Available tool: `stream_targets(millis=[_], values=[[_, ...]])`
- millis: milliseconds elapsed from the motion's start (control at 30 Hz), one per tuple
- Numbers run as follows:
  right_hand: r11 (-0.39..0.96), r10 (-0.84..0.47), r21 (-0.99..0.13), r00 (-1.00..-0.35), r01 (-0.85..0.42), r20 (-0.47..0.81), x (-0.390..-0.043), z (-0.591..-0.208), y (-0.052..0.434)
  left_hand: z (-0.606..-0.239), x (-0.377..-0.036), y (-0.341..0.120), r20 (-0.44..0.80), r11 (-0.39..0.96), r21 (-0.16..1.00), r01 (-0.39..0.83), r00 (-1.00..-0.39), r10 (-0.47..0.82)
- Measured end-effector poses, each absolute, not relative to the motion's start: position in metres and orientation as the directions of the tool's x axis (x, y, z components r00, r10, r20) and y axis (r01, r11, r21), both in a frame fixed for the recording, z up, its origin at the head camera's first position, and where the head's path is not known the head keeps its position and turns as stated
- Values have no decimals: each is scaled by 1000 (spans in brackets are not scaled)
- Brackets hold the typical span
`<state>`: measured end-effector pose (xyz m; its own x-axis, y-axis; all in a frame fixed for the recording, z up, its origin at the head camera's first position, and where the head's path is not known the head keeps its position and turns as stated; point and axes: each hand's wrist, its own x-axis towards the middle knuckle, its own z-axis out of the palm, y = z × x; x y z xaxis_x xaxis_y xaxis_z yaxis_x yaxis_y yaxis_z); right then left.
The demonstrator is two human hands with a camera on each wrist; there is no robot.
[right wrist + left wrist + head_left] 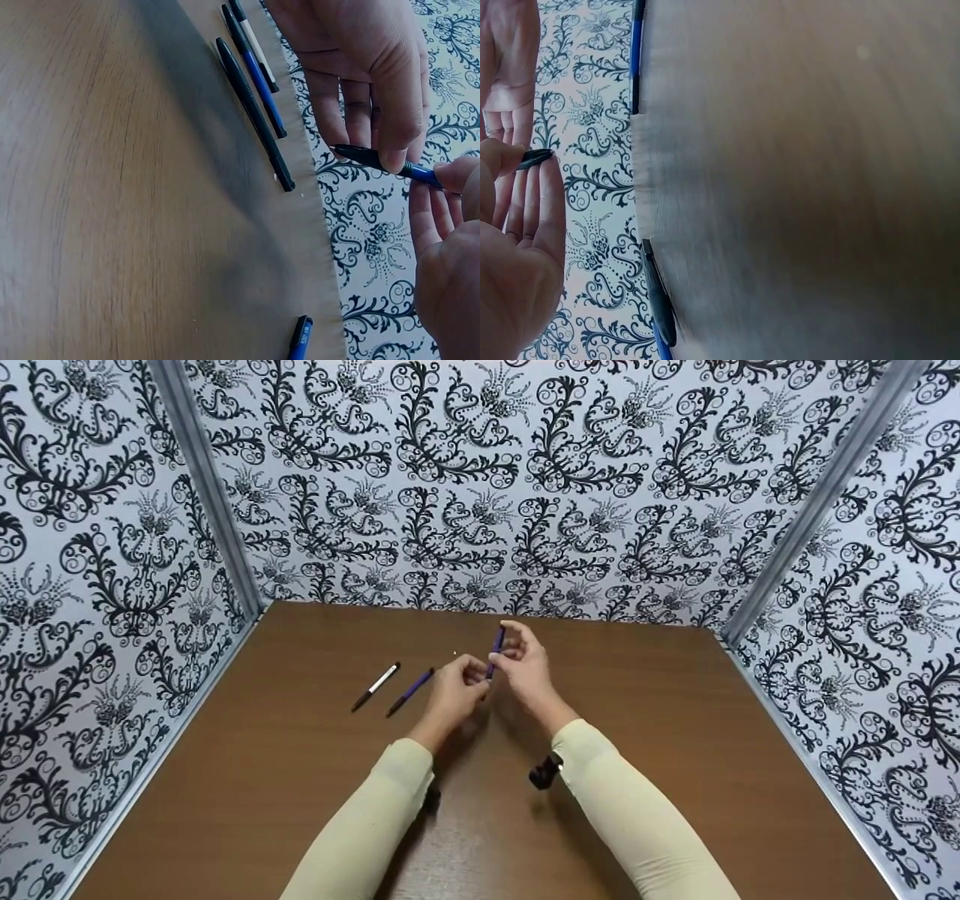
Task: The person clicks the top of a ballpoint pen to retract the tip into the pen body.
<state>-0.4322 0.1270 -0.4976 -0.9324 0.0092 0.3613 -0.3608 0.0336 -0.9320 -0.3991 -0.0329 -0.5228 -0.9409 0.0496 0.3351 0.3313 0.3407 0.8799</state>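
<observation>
Brown wooden table boxed by black-and-white floral wallpapered walls

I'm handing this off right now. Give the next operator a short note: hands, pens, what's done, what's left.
Left hand pinches the lower end of the blue pen; right hand grips its upper part, holding it above the brown table.
White pen and second blue pen lie side by side on the table, left of the hands.
Done: one pen picked up.
Left: probably the held pen's handling, then the other two.
</observation>
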Motion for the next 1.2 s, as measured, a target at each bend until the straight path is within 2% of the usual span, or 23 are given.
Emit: stream_targets(millis=[667,1200], values=[[78,-2,-922,-925,-380,381,-433,-490,128,-520,-400,-31,348,280,896,346,-937,43],[79,-8,-918,-921,-388,389,-434,-495,128,-520,-398,-34,350,319,882,347,-935,48]])
